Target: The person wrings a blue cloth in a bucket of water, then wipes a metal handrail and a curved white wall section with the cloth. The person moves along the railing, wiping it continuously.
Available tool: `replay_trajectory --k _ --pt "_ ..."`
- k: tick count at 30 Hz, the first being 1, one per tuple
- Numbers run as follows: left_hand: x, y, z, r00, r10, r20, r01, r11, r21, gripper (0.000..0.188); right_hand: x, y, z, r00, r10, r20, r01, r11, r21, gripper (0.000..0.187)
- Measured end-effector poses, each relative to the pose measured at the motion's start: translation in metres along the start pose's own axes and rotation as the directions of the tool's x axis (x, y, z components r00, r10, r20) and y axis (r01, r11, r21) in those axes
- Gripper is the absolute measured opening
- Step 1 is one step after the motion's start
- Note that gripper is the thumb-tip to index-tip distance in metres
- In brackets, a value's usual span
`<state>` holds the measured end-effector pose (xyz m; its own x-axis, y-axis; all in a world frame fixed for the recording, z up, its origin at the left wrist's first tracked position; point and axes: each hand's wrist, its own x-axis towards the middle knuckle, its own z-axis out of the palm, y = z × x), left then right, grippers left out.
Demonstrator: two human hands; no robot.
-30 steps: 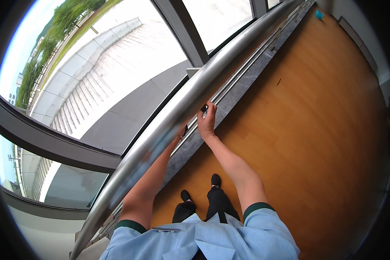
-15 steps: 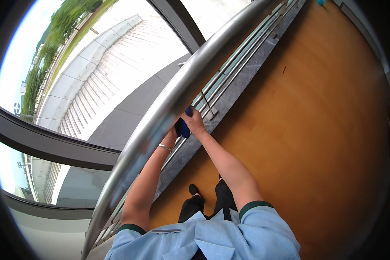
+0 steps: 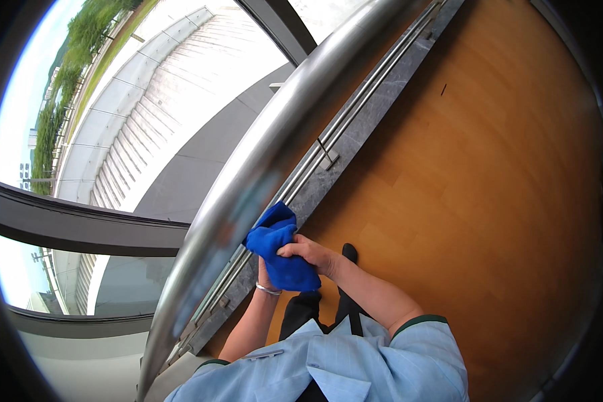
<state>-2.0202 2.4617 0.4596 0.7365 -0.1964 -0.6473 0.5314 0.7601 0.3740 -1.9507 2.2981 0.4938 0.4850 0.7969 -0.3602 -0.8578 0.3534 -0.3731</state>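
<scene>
A blue cloth (image 3: pixel 281 251) hangs bunched between my two hands, just right of the thick metal handrail (image 3: pixel 261 147). My right hand (image 3: pixel 313 254) is closed on the cloth's right side, thumb on top. Behind the cloth, my left hand (image 3: pixel 264 276) grips it from the left; most of its fingers are covered by the fabric. A pale bracelet (image 3: pixel 268 290) circles my left wrist. The cloth's upper end reaches close to the handrail, and whether it touches cannot be made out.
Thin metal rails (image 3: pixel 355 110) run below the handrail, above a grey stone ledge (image 3: pixel 368 124). Large windows with a dark frame (image 3: pixel 80 218) stand to the left, with outdoor steps (image 3: pixel 137 134) beyond. Wooden floor (image 3: pixel 462 201) stretches to the right; my shoe (image 3: pixel 350 252) rests on it.
Both hands have drawn back toward my body, away from beside the handrail. The cloth, mostly hidden before, is now spread out in plain sight between them.
</scene>
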Motion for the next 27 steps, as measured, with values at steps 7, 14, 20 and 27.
replay_trajectory --k 7,14,20,27 --pt "0.071 0.063 0.002 0.944 0.305 -0.124 -0.284 0.945 0.162 0.055 0.083 -0.047 -0.032 0.956 -0.205 -0.209 0.179 0.974 -0.135 0.031" --pt "0.099 0.067 -0.034 0.895 0.361 -0.261 -0.261 0.900 0.349 0.054 0.112 -0.074 -0.110 0.890 -0.366 -0.273 0.041 0.659 -0.751 0.040" --pt "0.104 0.037 -0.053 0.827 0.526 -0.199 -0.352 0.760 0.546 0.077 0.112 -0.051 -0.148 0.792 -0.534 -0.297 0.094 0.587 -0.804 0.032" --pt "0.114 0.021 -0.026 0.765 0.633 -0.120 -0.294 0.509 0.809 0.077 0.096 -0.078 -0.149 0.461 -0.768 -0.444 -0.131 0.436 -0.890 0.029"
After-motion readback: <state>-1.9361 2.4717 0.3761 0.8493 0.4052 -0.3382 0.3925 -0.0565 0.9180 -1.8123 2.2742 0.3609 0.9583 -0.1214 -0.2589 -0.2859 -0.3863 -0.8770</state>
